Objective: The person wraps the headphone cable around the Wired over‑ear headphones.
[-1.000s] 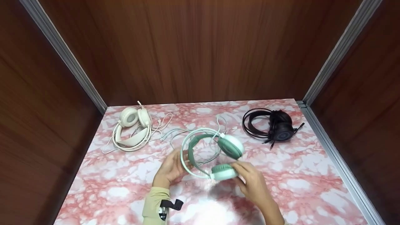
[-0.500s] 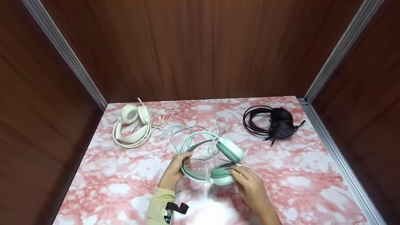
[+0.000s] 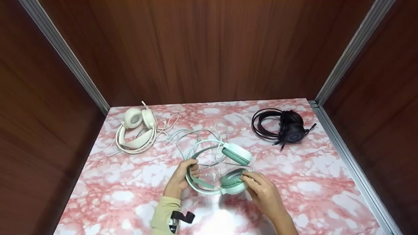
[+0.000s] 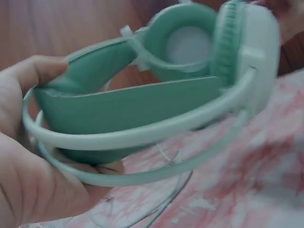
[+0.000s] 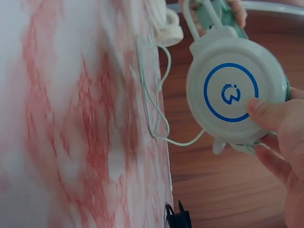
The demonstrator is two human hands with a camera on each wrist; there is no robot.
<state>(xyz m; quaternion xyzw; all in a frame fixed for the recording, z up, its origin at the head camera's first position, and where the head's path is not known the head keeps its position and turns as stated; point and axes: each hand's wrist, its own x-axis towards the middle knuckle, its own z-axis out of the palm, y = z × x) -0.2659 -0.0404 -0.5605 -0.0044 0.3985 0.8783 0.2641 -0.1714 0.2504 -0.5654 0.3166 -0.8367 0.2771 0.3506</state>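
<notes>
Head view: a green headset (image 3: 230, 184) is at the lower centre of the frame, between the person's two hands. The left hand (image 3: 180, 177) is curled round the headband at its outer bend. The right hand (image 3: 265, 193) pinches the lower ear cup, thumb and fingers clamped on its end. I judge the lifting stage complete: both hands bear the headset, which appears raised off the table (image 3: 124, 199). Not done: the headset is not set down, and its cable (image 3: 186, 130) trails loosely on the surface, neither coiled nor tied. Two other units lie apart from the hands: a white headset (image 3: 142, 140) at the left of the frame and a black headset (image 3: 292, 130) at the right. Neither is being handled.

Left wrist view: the headset crosses most of the frame, slightly blurred. Thin, pale outer hoops run beside a wide, flat green inner strap. The left thumb lies over the strap at the left of the frame; the fingers wrap beneath the hoops. One ear cup shows its round green cushion at upper centre; the other stands edge-on at upper right, its cushion ribbed and its shell pale.

Right wrist view: the held ear cup fills the upper right of the frame. Its outer face is smooth, pale and round, with a blue ring and a blue logo at the centre. The right thumb presses on this face, over the ring; the other fingers are partly hidden behind the cup, so their full placement cannot be told.
</notes>
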